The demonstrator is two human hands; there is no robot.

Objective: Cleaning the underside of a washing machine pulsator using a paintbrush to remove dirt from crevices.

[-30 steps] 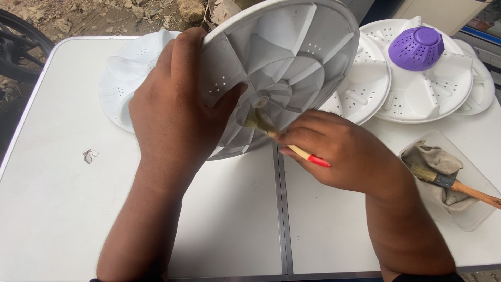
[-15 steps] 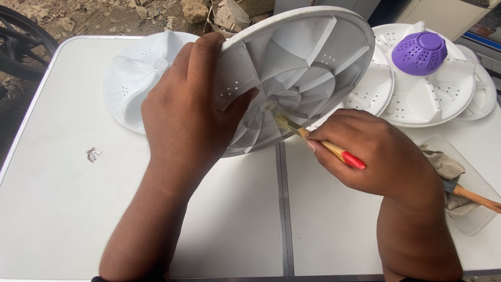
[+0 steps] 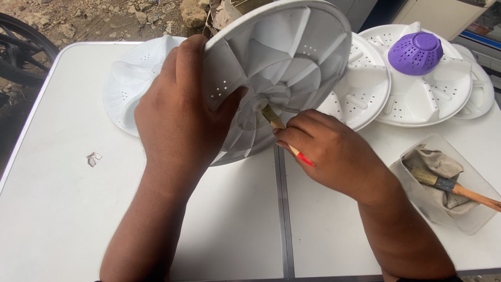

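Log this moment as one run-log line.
left hand: grips tilted white ribbed disc | right hand: small brush, bristles at disc hub | table

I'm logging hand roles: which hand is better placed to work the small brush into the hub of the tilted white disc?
Right. The right hand already grips the small brush, bristles at the hub, while the left hand holds the white disc tilted.

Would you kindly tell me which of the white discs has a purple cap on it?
The far-right disc: a purple perforated cap sits at its centre. The other discs are all white.
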